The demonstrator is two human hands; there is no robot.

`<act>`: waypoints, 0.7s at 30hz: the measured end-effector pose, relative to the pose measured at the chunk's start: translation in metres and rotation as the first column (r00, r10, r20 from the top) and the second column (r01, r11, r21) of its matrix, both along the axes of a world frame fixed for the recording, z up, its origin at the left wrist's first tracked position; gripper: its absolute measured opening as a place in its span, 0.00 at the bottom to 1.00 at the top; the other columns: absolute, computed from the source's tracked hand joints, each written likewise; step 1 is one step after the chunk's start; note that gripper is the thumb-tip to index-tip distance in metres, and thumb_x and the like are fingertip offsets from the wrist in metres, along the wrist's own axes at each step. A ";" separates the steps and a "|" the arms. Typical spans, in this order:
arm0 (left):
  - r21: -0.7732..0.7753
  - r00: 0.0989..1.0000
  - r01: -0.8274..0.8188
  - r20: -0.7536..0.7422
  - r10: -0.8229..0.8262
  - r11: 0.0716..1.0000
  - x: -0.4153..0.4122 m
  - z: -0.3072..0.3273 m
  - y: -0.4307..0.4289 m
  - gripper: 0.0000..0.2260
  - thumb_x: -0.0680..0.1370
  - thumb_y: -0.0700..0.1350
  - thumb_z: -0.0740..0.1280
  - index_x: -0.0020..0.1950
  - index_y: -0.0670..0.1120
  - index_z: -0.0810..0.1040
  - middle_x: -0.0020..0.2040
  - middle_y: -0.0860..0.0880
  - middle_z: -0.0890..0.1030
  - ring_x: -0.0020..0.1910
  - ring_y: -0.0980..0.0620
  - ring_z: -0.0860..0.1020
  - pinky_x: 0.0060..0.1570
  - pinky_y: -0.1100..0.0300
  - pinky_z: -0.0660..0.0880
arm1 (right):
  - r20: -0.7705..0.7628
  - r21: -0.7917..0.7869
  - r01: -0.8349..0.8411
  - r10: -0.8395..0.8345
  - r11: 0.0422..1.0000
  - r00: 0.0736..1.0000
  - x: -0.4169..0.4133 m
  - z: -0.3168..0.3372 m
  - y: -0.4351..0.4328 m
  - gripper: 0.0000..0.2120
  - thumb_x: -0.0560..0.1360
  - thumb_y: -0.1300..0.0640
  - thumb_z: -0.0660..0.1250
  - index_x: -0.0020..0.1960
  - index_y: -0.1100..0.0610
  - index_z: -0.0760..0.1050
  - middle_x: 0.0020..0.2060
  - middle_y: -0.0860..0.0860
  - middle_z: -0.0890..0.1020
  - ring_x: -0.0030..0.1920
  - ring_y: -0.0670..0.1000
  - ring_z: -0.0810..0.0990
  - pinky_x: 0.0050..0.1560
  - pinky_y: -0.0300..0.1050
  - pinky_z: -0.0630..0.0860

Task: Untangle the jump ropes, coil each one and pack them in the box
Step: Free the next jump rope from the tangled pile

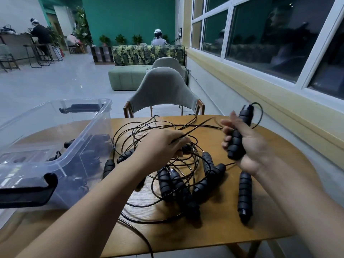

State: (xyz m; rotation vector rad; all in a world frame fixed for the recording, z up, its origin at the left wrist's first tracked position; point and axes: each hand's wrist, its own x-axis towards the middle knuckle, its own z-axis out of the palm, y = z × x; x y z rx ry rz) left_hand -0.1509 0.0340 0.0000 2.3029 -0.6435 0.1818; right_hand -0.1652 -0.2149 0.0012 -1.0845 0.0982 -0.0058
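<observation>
Head view: right grip (pixel 249 146) clamped round handle (pixel 245 116), centre right; left grip (pixel 160 146) pinching cord (pixel 199 127) mid-frame, over bench (pixel 223 229).

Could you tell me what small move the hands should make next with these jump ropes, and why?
Probably draw the right hand and its gripped handle away from the tangle while the left hand, pinching a cord, steadies it; the loops on the table are interlocked, so that rope is not free.

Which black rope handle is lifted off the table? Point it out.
The handle gripped upright in the right hand, its cord looping from the top; the other loose handles lie flat on the table.
</observation>
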 end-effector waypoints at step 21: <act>0.118 0.988 0.002 0.153 -0.020 0.993 0.000 -0.005 0.001 0.08 0.84 0.51 0.68 0.47 0.51 0.81 0.37 0.57 0.81 0.36 0.62 0.77 0.37 0.63 0.71 | 0.141 -0.160 0.075 -0.052 0.984 0.989 -0.012 0.000 0.053 0.10 0.75 0.59 0.78 0.46 0.57 0.77 0.35 0.53 0.79 0.32 0.50 0.73 0.35 0.46 0.70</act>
